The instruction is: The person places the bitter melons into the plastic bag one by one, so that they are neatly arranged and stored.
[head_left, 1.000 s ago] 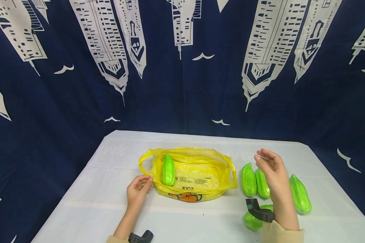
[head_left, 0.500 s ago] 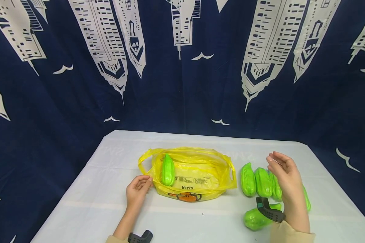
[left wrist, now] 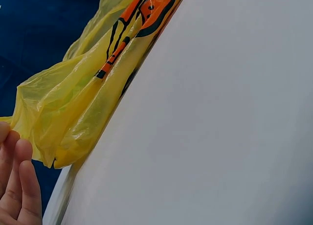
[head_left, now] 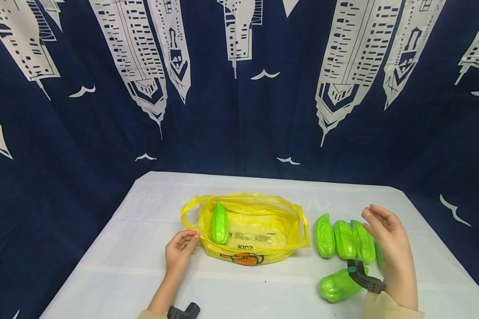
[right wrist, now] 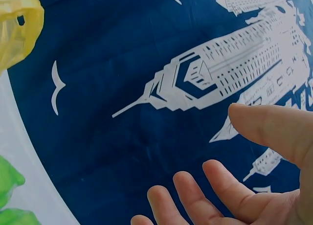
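A yellow plastic bag [head_left: 259, 254] stands with its mouth wide apart in the middle of the table. Inside it, at the left, lies a glossy green ridged fruit [head_left: 220, 226], long with a pointed tip. My left hand [head_left: 178, 250] pinches the bag's left edge between thumb and fingertips; the left wrist view shows the plastic [left wrist: 73, 112] pulled toward them. Off to the right, my right hand [head_left: 391, 235] is raised over the table, holding nothing. Its fingers [right wrist: 188, 193] and thumb are spread apart in the right wrist view. It partly hides a green fruit [head_left: 379, 255] behind it.
Several similar green fruits [head_left: 345, 239] line up in a row right of the bag. Another green fruit [head_left: 339, 285] lies on its side nearer the front. A white cloth covers the table [head_left: 243, 297]; a dark blue curtain [head_left: 239, 133] hangs behind.
My right hand has moved to the right and slightly nearer the front, uncovering more of the green fruits. My left hand keeps its place at the bag, which has not moved.
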Motion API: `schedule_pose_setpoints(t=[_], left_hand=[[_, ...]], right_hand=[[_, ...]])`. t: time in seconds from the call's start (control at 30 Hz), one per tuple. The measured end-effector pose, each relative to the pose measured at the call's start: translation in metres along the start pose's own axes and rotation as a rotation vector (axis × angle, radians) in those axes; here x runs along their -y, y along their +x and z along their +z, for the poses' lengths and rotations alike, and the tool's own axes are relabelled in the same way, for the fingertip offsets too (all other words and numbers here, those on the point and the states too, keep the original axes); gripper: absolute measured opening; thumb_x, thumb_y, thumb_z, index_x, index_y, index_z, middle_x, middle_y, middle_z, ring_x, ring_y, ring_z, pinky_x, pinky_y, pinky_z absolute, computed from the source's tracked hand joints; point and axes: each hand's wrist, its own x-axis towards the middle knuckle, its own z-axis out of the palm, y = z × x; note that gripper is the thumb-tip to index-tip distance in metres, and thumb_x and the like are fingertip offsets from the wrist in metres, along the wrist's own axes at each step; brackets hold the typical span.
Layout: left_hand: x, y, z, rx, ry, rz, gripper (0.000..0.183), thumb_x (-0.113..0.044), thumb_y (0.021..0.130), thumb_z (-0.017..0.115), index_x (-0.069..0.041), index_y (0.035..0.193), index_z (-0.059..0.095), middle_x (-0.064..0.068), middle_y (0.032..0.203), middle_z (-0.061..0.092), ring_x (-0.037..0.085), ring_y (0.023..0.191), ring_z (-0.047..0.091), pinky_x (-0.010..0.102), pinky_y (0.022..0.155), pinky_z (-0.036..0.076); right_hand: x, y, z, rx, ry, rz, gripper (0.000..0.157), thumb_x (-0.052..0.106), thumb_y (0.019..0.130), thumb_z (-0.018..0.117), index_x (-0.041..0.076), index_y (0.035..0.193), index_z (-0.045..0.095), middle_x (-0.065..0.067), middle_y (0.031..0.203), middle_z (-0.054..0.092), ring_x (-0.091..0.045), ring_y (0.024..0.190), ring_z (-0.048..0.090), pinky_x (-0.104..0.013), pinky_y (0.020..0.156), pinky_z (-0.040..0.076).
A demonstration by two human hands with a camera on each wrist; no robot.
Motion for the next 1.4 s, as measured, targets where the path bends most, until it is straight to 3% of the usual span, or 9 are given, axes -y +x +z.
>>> schedule_pose_setpoints(t=[0.2,0.3,0.63,0.73,0.87,1.03,1.17,1.3,1.4], left_hand=[[-0.023,-0.008,0.003,0.0,0.018,0.019,0.012,0.007,0.083,0.066,0.013,0.092,0.062,0.016,0.078,0.065,0.02,0.062,0.064,0.023,0.052,0.052],[-0.027,-0.009,0.003,-0.002,0.021,0.016,0.013,0.006,0.083,0.066,0.013,0.093,0.062,0.014,0.077,0.065,0.019,0.062,0.064,0.022,0.052,0.051],[0.001,0.001,0.0,-0.002,-0.011,-0.012,0.016,0.002,0.083,0.069,0.01,0.094,0.063,0.009,0.078,0.066,0.019,0.063,0.065,0.023,0.053,0.052],[0.003,0.001,0.0,0.002,-0.008,-0.007,0.018,-0.002,0.083,0.07,0.009,0.095,0.063,0.009,0.079,0.066,0.019,0.064,0.065,0.022,0.054,0.052],[0.003,0.001,0.0,0.002,-0.011,-0.019,0.017,-0.002,0.083,0.07,0.008,0.095,0.064,0.01,0.08,0.066,0.02,0.065,0.065,0.023,0.054,0.052],[-0.01,-0.003,0.001,0.004,-0.005,-0.027,0.014,0.004,0.083,0.068,0.011,0.094,0.063,0.007,0.077,0.065,0.022,0.065,0.065,0.024,0.054,0.052],[-0.019,-0.006,0.002,0.009,0.008,-0.026,0.014,0.004,0.084,0.067,0.012,0.094,0.062,0.007,0.077,0.065,0.023,0.065,0.065,0.024,0.054,0.053],[-0.006,-0.002,0.0,0.014,-0.001,-0.008,0.016,0.001,0.084,0.069,0.01,0.095,0.063,0.009,0.079,0.066,0.02,0.064,0.065,0.023,0.054,0.052],[-0.01,-0.003,0.001,0.014,0.006,-0.005,0.016,0.001,0.084,0.068,0.01,0.095,0.063,0.013,0.08,0.066,0.022,0.065,0.065,0.024,0.054,0.052]], right_hand=[[-0.065,0.042,-0.033,-0.066,-0.021,-0.016,0.056,0.029,0.085,0.07,0.013,0.133,0.046,-0.003,0.125,0.05,-0.009,0.107,0.054,-0.01,0.075,0.048],[-0.076,0.05,-0.041,-0.097,-0.042,0.009,0.061,0.035,0.083,0.071,0.015,0.135,0.044,-0.003,0.127,0.048,-0.011,0.109,0.052,-0.009,0.075,0.047],[0.001,-0.002,-0.013,-0.215,0.032,0.148,0.059,0.031,0.087,0.067,0.009,0.136,0.043,0.004,0.115,0.05,-0.005,0.101,0.054,-0.018,0.088,0.047],[-0.004,0.0,-0.02,-0.229,0.048,0.15,0.058,0.032,0.087,0.067,0.011,0.136,0.043,0.008,0.112,0.051,-0.003,0.1,0.055,-0.016,0.086,0.047],[-0.035,0.018,-0.044,-0.224,0.116,0.123,0.055,0.029,0.086,0.069,0.015,0.133,0.046,0.007,0.114,0.051,-0.002,0.099,0.057,-0.015,0.081,0.049],[-0.059,0.031,-0.065,-0.255,0.23,0.13,0.055,0.024,0.083,0.073,0.014,0.13,0.046,0.005,0.115,0.048,-0.002,0.093,0.059,-0.013,0.07,0.051],[-0.036,0.015,-0.058,-0.301,0.268,0.172,0.045,0.022,0.083,0.073,0.017,0.122,0.05,0.006,0.114,0.048,-0.002,0.092,0.058,-0.012,0.069,0.051],[-0.001,-0.009,-0.043,-0.355,0.28,0.244,0.04,0.02,0.085,0.07,0.019,0.119,0.048,0.008,0.116,0.044,-0.002,0.094,0.055,-0.011,0.074,0.048],[-0.014,-0.004,-0.053,-0.374,0.313,0.243,0.043,0.019,0.083,0.073,0.019,0.119,0.049,0.008,0.117,0.044,-0.002,0.096,0.056,-0.014,0.079,0.048]])
